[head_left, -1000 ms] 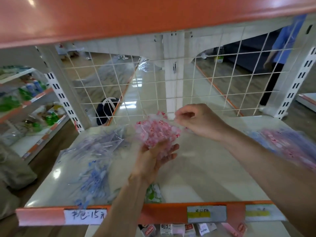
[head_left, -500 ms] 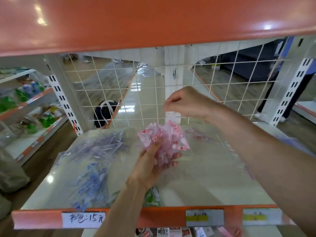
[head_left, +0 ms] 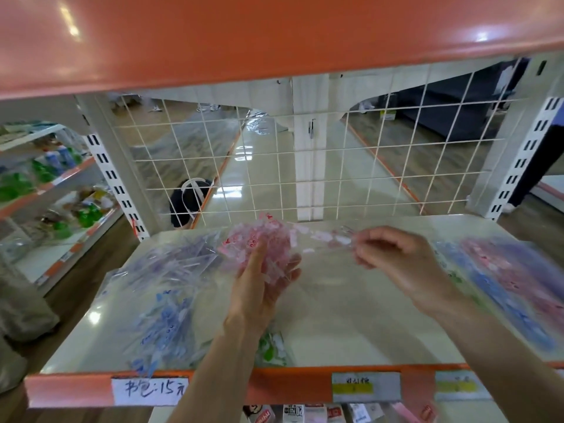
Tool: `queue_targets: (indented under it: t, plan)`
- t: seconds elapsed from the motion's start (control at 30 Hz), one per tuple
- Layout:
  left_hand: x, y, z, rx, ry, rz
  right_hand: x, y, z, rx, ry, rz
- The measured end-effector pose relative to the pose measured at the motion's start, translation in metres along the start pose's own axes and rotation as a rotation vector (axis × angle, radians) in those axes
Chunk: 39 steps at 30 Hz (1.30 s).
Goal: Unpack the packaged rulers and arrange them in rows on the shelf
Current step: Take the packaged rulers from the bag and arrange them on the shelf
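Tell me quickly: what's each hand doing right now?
Left hand: closed around the pink ruler bundle.
Right hand: pinching a clear pink-printed strip that reaches the bundle; ruler or wrapper cannot be told.

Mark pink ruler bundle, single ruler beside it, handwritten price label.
pink ruler bundle [head_left: 262,236]: head view, upper middle of bundle.
single ruler [head_left: 323,238]: head view, mid-length.
handwritten price label [head_left: 149,390]: head view, centre of writing.

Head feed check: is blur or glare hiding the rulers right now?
Head view: motion blur smears the pink ruler bundle in the left hand, the clear sleeve the right hand pinches, and the right-side ruler pile; head view glare sits on the orange upper shelf.
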State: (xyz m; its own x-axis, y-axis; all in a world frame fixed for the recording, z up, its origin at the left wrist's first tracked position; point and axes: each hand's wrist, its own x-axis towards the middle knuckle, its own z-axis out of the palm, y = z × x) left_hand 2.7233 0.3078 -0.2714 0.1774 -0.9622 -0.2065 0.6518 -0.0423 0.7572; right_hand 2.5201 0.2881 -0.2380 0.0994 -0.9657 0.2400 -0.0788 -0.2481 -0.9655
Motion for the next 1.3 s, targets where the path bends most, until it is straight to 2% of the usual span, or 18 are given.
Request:
queue_targets:
  t: [0.1, 0.27, 0.47, 0.6, 0.77, 0.83, 0.93, 1.13, 1.3]
  plan:
    - [0.0, -0.003, -0.001, 0.107, -0.013, 0.035, -0.014, 0.026, 0.011, -0.173, -0.035, -0.01]
    - [-0.003, -0.006, 0.007, 0.259, -0.056, 0.067, -0.027, 0.048, 0.016, -0.434, 0.076, -0.185]
    - [-0.006, -0.006, 0.006, 0.275, -0.01, 0.183, -0.027, 0.062, 0.015, -0.448, 0.071, -0.364]
    - [0.0, -0.001, 0.013, 0.31, -0.029, 0.2, -0.023, 0.063, 0.01, -0.381, 0.129, -0.345]
    - [0.024, 0.014, 0.038, 0.359, -0.098, 0.196, -0.019, 0.061, -0.001, -0.239, 0.291, -0.214]
    - [0.026, 0.008, 0.042, 0.363, -0.148, 0.183, -0.017, 0.06, -0.002, -0.244, 0.329, -0.163]
    - [0.024, -0.006, 0.036, 0.332, -0.197, 0.158, -0.017, 0.062, -0.003, -0.331, 0.303, -0.104]
    - [0.026, -0.007, 0.026, 0.289, -0.256, 0.099, -0.019, 0.061, 0.006, -0.439, 0.349, -0.183]
    - [0.027, -0.006, 0.023, 0.257, -0.188, 0.097, -0.024, 0.054, 0.011, -0.638, 0.213, -0.334]
